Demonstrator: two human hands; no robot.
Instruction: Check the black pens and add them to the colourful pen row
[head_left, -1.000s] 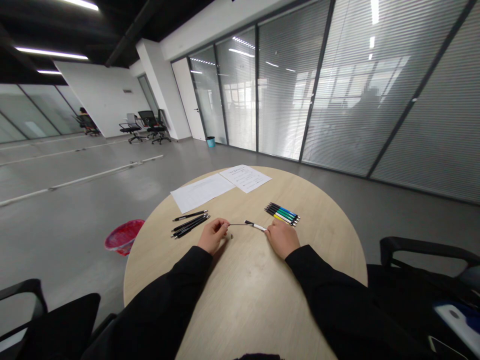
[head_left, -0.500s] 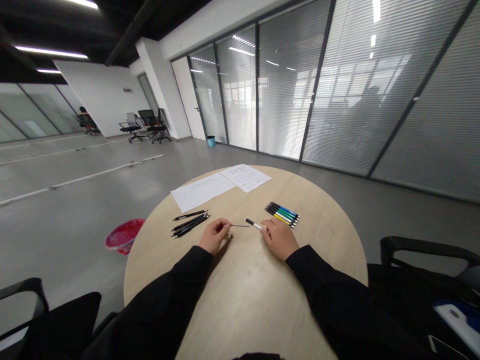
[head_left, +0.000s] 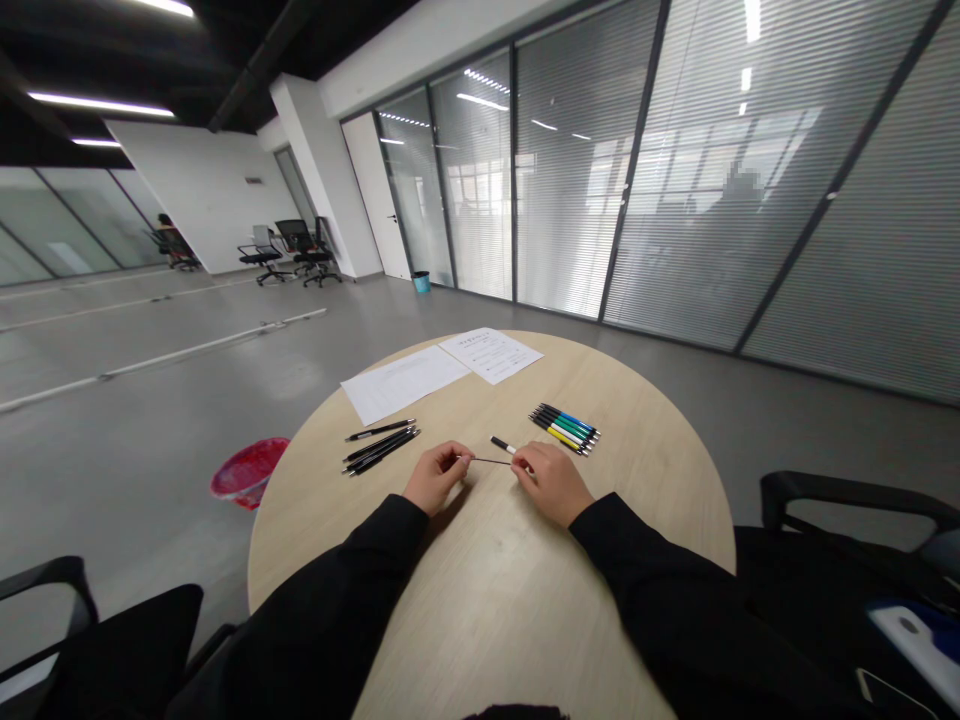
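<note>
— Pen refill [head_left: 484,461]: how to handle?
— Very light, thin, bendy; best pinched near an end. Between both hands, low centre of frame.
— Fingers [head_left: 452,460]?
— Left hand [head_left: 435,478]: pinched together on one end. Right hand [head_left: 544,484]: curled closed around pen barrel [head_left: 504,447].

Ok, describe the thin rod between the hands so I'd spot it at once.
On the round table, find the left hand and right hand. A thin dark rod stretches between them. It is far slimmer than the black pens and coloured pens nearby.
</note>
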